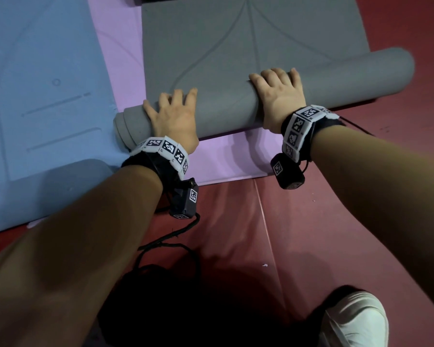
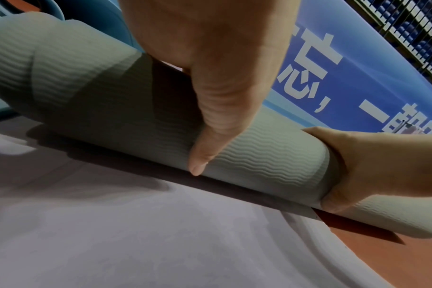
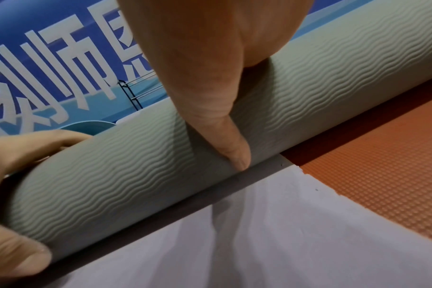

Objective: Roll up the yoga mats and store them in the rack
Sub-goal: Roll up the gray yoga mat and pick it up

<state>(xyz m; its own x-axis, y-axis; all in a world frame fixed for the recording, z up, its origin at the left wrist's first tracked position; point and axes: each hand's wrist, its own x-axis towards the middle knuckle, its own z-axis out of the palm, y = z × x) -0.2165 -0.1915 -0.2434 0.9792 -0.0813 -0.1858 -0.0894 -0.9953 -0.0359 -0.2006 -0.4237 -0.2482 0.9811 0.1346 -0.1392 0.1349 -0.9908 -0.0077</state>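
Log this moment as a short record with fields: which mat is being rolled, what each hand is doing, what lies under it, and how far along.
mat in work: grey foam yoga mat, near end rolled into a tube
left hand: curled over the roll near its left end
right hand: curled over the roll, right of the middle
underneath: flat lilac mat on red floor
beside: flat blue mat
progress: partly rolled; far part still flat

head cam looks down at both hands from above, each wrist cam sits low and close under its palm, all three share the grey mat roll (image 1: 236,113)
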